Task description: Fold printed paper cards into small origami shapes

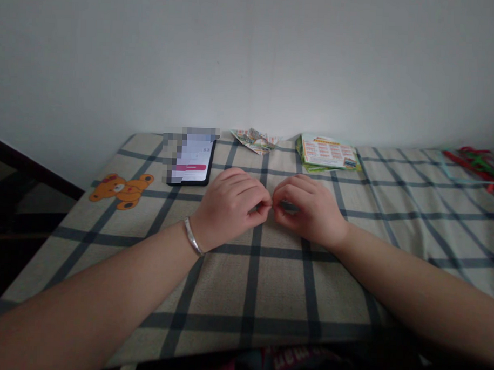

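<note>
My left hand (230, 206) rests on the checked tablecloth (268, 283) with its fingers curled, a silver bangle (192, 236) on the wrist. My right hand (309, 209) lies right beside it, fingers also curled. The fingertips of both hands meet in a pinch at the middle, over something too small and hidden to name. A folded piece of printed paper (254, 140) lies at the far edge of the table, beyond the hands. A stack of printed leaflets (328, 153) sits to its right.
A phone (191, 161) with a lit screen lies behind my left hand. An orange bear print (121, 190) marks the cloth at the left. Red and green strips (478, 163) lie at the far right. A plain wall stands behind the table.
</note>
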Motion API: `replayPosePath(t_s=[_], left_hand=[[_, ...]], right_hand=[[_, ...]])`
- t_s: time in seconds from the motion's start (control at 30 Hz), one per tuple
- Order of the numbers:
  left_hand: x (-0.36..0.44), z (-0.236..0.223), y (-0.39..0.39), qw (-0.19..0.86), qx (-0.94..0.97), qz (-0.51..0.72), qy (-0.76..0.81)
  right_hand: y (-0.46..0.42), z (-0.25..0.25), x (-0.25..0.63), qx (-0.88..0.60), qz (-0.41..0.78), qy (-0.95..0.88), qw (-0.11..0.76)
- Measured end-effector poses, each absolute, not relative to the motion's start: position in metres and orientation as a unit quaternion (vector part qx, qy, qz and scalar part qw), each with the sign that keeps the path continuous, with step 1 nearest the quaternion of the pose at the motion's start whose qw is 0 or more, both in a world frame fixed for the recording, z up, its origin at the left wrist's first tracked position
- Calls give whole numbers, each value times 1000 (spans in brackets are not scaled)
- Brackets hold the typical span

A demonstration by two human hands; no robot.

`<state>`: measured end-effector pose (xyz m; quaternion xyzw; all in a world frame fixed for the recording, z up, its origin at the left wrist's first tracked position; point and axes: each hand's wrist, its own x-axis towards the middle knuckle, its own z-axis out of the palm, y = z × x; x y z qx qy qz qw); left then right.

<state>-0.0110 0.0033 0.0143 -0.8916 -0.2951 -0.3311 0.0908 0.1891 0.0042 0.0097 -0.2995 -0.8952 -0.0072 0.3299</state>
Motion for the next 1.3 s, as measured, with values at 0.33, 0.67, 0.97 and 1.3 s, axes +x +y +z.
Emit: replayPosePath(t_s=[0.33, 0.67, 0.97, 1.3], left_hand=[[-13, 16, 3, 105, -891, -335, -289], [-16, 14, 3, 148, -897, -316, -272], [-17, 4, 8, 70, -881, -298, -361], [-19, 4, 15, -16, -848, -259, -463]], right_hand=[[6, 10, 193, -286, -34, -898, 333], [10, 11, 198, -296, -136, -894, 308], [12, 7, 197, -324, -18, -862, 390], [18, 1, 199, -381, 89, -826, 406]])
